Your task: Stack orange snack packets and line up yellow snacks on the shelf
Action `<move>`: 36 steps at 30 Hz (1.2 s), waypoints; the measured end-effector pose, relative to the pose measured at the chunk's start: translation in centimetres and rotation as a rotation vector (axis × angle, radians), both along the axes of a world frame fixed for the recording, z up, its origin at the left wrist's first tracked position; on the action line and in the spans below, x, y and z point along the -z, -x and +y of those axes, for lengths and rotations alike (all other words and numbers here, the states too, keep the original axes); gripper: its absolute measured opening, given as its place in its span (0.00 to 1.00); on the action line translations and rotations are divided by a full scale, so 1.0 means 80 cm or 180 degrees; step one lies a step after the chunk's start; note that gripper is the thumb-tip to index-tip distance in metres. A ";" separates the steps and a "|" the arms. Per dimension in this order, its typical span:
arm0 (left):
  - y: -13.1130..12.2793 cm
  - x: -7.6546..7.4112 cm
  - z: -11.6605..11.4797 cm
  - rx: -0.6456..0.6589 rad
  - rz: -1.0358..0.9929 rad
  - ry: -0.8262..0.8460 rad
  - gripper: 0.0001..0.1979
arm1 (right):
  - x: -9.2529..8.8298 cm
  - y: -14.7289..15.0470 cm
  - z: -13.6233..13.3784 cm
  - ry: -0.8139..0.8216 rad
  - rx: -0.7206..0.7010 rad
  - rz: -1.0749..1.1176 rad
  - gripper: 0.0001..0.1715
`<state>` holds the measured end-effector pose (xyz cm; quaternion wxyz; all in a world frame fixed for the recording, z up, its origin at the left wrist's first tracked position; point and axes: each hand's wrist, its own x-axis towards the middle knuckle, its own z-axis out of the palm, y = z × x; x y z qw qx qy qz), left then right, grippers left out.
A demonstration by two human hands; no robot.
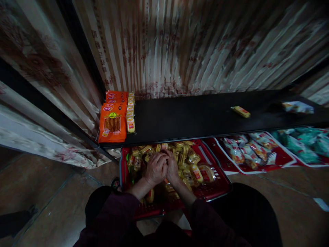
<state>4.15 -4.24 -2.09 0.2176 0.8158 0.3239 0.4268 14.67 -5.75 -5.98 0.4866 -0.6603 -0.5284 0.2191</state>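
My left hand [156,168] and my right hand [171,166] are drawn together over a red basket [219,188]. Their fingers are curled in and closed against each other, so whatever may be between them is hidden. Small clear-wrapped yellow snacks fill the basket beneath, among them a yellow packet [196,173] with a red label. On the black shelf [174,116] just beyond, a row of small yellow packets [130,115] stands beside several orange snack bags [112,123] at the left end.
One yellow packet [241,111] lies alone on the shelf's right half, with a white-and-blue bag [298,107] farther right. Below the shelf, white-and-red snack bags [257,149] and green bags [299,147] fill more red baskets. A dark post [82,44] rises at left before patterned curtains.
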 end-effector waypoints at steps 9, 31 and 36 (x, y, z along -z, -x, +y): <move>-0.016 0.026 -0.007 0.0212 0.0300 0.0929 0.16 | 0.021 -0.016 -0.016 0.0357 0.0116 -0.0158 0.26; -0.020 0.069 0.024 -0.0031 -0.0356 0.3240 0.23 | 0.024 -0.041 0.021 0.0994 0.0330 -0.0101 0.25; -0.021 0.065 0.026 -0.0102 -0.0484 0.3311 0.20 | 0.026 -0.039 0.025 0.0981 0.0267 -0.0106 0.25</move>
